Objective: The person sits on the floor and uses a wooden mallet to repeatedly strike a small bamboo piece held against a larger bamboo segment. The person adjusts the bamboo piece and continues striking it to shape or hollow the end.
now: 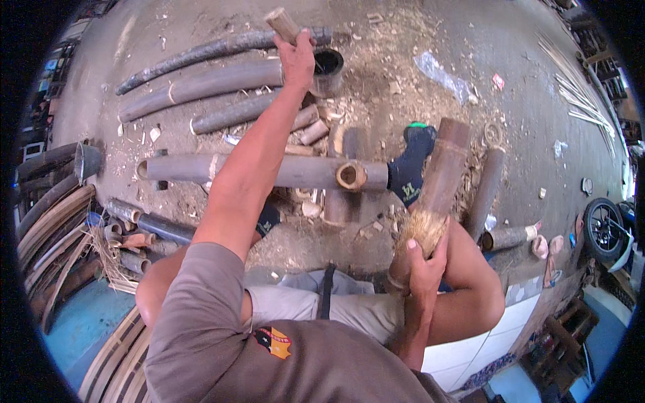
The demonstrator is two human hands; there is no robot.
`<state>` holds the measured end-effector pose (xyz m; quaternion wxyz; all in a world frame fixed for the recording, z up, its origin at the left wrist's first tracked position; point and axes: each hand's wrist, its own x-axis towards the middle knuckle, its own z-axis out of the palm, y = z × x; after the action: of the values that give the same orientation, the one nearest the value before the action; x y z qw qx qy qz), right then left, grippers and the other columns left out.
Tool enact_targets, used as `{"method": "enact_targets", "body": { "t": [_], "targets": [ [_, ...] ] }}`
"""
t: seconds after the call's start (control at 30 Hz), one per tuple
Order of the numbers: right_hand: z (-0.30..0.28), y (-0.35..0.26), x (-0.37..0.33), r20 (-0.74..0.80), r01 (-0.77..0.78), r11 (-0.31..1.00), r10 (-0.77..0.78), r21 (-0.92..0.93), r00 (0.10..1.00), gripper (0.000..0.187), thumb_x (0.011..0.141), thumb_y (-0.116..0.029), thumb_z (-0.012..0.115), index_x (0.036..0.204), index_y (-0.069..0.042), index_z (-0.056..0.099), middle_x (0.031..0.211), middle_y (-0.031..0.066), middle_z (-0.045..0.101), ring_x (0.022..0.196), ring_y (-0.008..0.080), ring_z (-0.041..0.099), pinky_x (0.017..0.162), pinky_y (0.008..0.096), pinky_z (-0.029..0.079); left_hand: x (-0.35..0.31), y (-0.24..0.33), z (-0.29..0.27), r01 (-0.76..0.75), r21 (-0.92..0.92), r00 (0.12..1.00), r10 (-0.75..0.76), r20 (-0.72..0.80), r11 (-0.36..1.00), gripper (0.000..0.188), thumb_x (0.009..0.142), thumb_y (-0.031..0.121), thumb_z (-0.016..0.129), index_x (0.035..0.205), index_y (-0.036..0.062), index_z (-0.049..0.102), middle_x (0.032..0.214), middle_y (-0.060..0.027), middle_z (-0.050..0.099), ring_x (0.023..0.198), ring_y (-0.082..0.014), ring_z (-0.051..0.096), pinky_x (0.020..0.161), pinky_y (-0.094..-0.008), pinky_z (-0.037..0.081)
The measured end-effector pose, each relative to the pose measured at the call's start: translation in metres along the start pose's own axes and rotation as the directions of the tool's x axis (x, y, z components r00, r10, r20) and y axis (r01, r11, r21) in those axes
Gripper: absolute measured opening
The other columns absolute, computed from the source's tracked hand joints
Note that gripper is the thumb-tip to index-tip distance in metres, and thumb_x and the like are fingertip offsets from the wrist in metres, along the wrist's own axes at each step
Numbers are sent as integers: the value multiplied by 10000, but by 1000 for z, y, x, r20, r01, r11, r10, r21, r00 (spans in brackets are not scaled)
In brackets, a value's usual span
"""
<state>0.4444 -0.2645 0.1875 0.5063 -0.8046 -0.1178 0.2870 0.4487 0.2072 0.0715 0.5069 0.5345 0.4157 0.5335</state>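
Observation:
My left arm stretches far forward, and my left hand is closed round the lower end of a short wooden block, over the ends of the dark tubes. Close to my body, my right hand grips a thick brown bamboo tube with the thumb on top. The tube slants up and away along my right leg. Near my thumb a band of its skin is scraped to pale, rough fibre. Crosswise in front of me lies a long bamboo pole with a short round stub on it.
Several bamboo lengths lie at the far left. Shavings and a clear plastic bag litter the floor. Split bamboo is stacked at left. A wheel and sandals are at right; thin strips lie beyond.

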Motion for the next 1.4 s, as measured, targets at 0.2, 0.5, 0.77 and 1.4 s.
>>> {"method": "enact_targets", "body": {
  "t": [0.2, 0.5, 0.77, 1.4],
  "targets": [
    [-17, 19, -17, -60, 22, 980, -10, 197, 998, 860, 856, -178, 746, 1580, 31, 333, 1427, 176, 555, 1294, 286, 551, 1144, 392, 396, -114, 93, 20, -226, 300, 960, 159, 233, 927, 541, 916, 271, 730, 1339, 38, 487, 1017, -177, 691, 943, -297, 679, 860, -406, 538],
    [-25, -33, -67, -210, -8, 925, 94, 381, 973, 758, 841, -122, 700, 1514, 30, 385, 1291, 174, 616, 1125, 302, 654, 974, 424, 540, -315, 74, 3, -422, 179, 509, 69, 858, 889, 521, 758, 310, 839, 1191, 120, 621, 966, -104, 635, 872, -357, 690, 715, -495, 554],
    [-37, -11, -74, -186, -26, 940, 94, 339, 978, 740, 821, -97, 699, 1490, 55, 423, 1281, 186, 627, 1112, 318, 663, 963, 442, 551, -318, 47, 18, -413, 104, 584, 175, 793, 905, 508, 677, 350, 862, 1050, 118, 606, 961, -105, 601, 877, -371, 680, 719, -501, 551],
    [-42, 14, -63, -196, -1, 966, 54, 259, 979, 746, 818, -108, 703, 1495, 62, 442, 1386, 177, 583, 1267, 310, 581, 1118, 436, 436, -304, 33, 11, -393, 78, 589, 185, 787, 916, 460, 688, 315, 837, 1001, 94, 583, 964, -105, 577, 873, -378, 655, 698, -505, 536]
  ]
}}
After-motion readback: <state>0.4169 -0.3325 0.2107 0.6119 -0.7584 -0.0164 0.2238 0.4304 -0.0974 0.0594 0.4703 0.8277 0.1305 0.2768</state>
